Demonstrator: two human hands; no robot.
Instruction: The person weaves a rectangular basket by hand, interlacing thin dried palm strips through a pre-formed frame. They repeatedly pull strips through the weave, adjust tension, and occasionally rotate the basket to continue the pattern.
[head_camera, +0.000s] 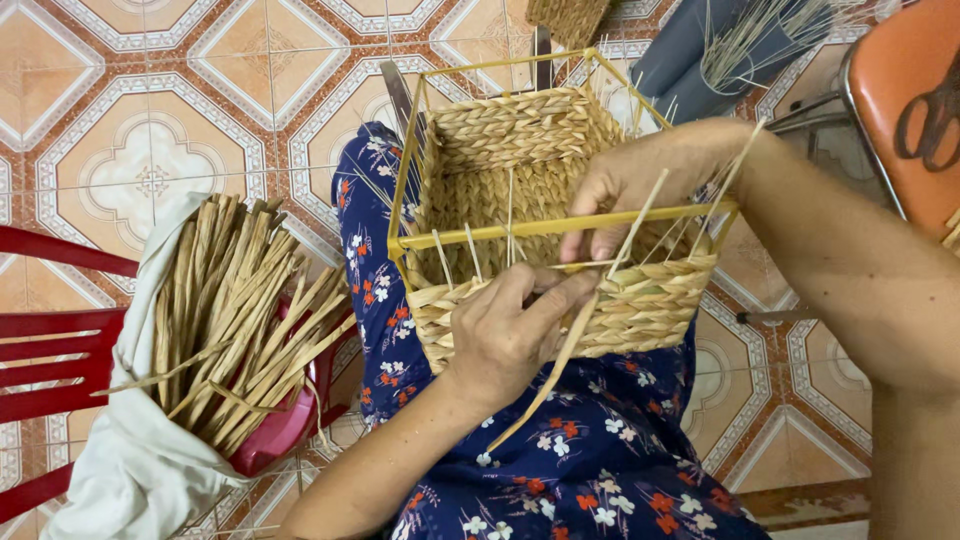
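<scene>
A half-woven straw basket (520, 140) on a yellow wire frame (500, 232) rests on my lap, over a dark blue flowered dress (590, 440). My left hand (505, 330) presses against the basket's near wall and pinches a flat straw strand (545, 380) that hangs down over the lap. My right hand (630, 185) reaches over the frame's near bar from the right, with fingers curled around the bar and thin upright reeds (650, 215). Several thin reeds stick up along the near wall.
At the left, a bundle of dried straw strands (240, 320) lies in a white cloth (140, 460) inside a red basin, on a red slatted stool (50, 350). An orange chair seat (910, 100) and grey tubes holding reeds (720, 50) stand at upper right. The floor is patterned tile.
</scene>
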